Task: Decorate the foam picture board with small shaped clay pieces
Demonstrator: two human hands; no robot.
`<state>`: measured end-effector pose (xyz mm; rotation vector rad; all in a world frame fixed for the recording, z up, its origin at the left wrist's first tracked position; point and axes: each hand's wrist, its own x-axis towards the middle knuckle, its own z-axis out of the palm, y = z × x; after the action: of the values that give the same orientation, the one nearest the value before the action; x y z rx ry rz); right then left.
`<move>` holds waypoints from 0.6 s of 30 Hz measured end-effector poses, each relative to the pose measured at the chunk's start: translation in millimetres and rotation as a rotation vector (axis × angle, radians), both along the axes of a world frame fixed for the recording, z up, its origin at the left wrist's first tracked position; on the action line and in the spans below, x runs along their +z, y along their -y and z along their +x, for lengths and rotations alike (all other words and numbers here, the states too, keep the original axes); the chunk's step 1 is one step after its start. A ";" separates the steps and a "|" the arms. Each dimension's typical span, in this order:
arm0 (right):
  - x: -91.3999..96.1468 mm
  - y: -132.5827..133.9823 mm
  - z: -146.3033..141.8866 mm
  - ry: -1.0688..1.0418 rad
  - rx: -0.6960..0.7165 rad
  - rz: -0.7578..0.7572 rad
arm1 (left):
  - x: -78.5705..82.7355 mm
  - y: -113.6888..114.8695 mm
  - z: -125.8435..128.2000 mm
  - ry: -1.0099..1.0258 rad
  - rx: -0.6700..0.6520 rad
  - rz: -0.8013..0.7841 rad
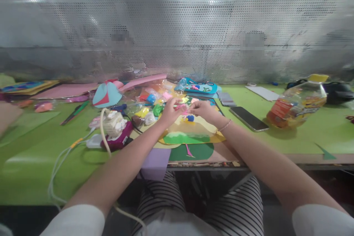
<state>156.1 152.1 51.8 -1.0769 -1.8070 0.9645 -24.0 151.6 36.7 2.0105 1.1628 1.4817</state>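
Over yellow paper sheet (203,128) on green worktop (290,143): left hand (172,111), right hand (204,110) both pinch small, soft-looking pink lump (181,108). Uneven pull could tear it, dropping bits onto small blue lump (190,118) just below.

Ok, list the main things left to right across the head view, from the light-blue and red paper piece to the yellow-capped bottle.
Light-blue and red paper piece, green lump, left hand, right hand, dark-screened phone, yellow-capped bottle.
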 end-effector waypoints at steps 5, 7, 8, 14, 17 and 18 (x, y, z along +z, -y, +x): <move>-7.8 -2.1 -6.9 -0.116 0.008 -0.123 | 6.6 8.9 -2.5 -0.147 0.158 0.090; -7.9 -0.7 -8.9 -0.130 0.024 -0.152 | 7.4 13.8 -1.3 -0.167 0.044 0.021; -7.4 0.4 -9.5 -0.132 0.041 -0.154 | 7.2 15.6 -0.3 -0.152 -0.014 -0.014; -2.4 7.9 -11.2 -0.096 0.049 -0.080 | 6.5 18.8 4.3 -0.041 -0.184 -0.127; -2.0 12.3 -15.1 -0.002 0.034 -0.020 | 8.8 20.6 4.5 -0.099 -0.172 -0.171; -2.1 14.1 -16.8 0.039 0.032 0.006 | 9.4 21.3 4.3 -0.132 -0.162 -0.187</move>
<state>139.3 138.0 49.6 -1.0730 -1.8622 0.9622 -19.7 130.2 46.0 2.0445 1.1147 1.1338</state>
